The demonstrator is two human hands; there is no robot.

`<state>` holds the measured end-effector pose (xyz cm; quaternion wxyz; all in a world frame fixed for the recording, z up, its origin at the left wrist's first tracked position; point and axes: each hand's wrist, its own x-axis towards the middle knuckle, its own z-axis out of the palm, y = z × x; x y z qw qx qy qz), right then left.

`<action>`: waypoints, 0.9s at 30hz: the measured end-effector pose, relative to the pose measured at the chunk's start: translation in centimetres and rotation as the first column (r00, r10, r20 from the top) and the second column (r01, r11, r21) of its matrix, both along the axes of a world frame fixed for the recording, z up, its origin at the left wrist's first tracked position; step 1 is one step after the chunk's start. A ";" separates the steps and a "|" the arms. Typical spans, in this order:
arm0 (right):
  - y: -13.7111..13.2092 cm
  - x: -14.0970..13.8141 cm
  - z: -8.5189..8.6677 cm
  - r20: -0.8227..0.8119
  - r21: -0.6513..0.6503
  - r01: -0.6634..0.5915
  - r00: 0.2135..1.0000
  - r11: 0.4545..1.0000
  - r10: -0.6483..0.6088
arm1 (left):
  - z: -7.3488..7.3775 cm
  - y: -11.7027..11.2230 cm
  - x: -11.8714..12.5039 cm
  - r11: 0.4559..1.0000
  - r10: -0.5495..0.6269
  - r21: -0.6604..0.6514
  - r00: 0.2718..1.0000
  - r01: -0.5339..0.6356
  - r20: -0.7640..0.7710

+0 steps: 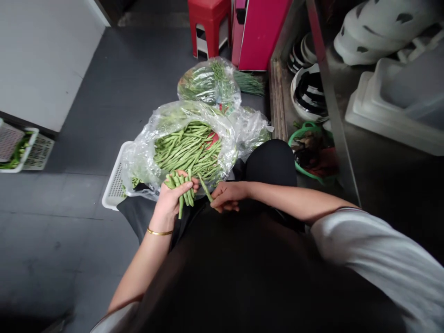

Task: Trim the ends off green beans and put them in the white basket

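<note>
We have big clear bag (145, 138) full of green beans (183, 150) before us, overlapping white basket (115, 182). At right, green basket (308, 126), dark contents unclear. Our left hand (169, 194) clasps bean bunch (187, 194) at bag's near edge; our right hand (227, 194) pinches single bean (206, 188). Red patch (214, 138) among beans, any print too blurred.

Floor (55, 240): dark grey, smooth, tile joints visible at left of frame; faint sheen at mid-left, deep shadow in the lower left corner. White panel (41, 51): upper left, plain surface, dark strip along its base. Red stool (208, 14): top centre, standing beside a glossy pink panel (262, 34). Metal shelving (342, 138): right side, upper surface above a shaded lower level.
</note>
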<state>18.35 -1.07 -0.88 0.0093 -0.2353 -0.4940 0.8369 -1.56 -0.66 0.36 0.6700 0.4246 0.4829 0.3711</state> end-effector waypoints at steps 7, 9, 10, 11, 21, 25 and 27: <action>-0.2 -1.2 0.3 0.178 0.483 0.052 0.971 0.874 -0.157 | 0.6 -1.0 1.8 0.981 0.123 -0.170 0.978 -0.093 0.171; 0.0 -0.4 1.8 0.170 0.790 0.068 0.931 0.610 -0.324 | 0.8 -1.1 1.6 0.979 0.105 -0.191 0.980 -0.071 0.172; 0.2 0.1 2.5 0.120 0.901 0.082 0.896 0.425 -0.427 | 0.9 -1.1 1.5 0.978 0.087 -0.201 0.981 -0.051 0.174; 0.4 0.5 3.2 0.051 0.965 0.085 0.868 0.249 -0.493 | 1.1 -1.2 1.4 0.977 0.071 -0.209 0.982 -0.034 0.176; 1.1 1.1 2.7 0.069 0.982 -0.014 0.956 0.188 -0.285 | 1.2 -1.6 1.3 0.991 -0.062 -0.112 0.992 0.075 0.110; 0.8 0.5 2.7 0.001 0.904 0.115 0.962 0.411 -0.272 | 1.0 -1.8 1.6 0.987 -0.133 -0.085 0.991 0.134 0.018; 0.7 -0.4 2.4 -0.074 0.736 0.350 0.892 0.579 -0.446 | 1.0 -2.0 2.2 0.998 -0.061 -0.032 0.998 0.061 -0.005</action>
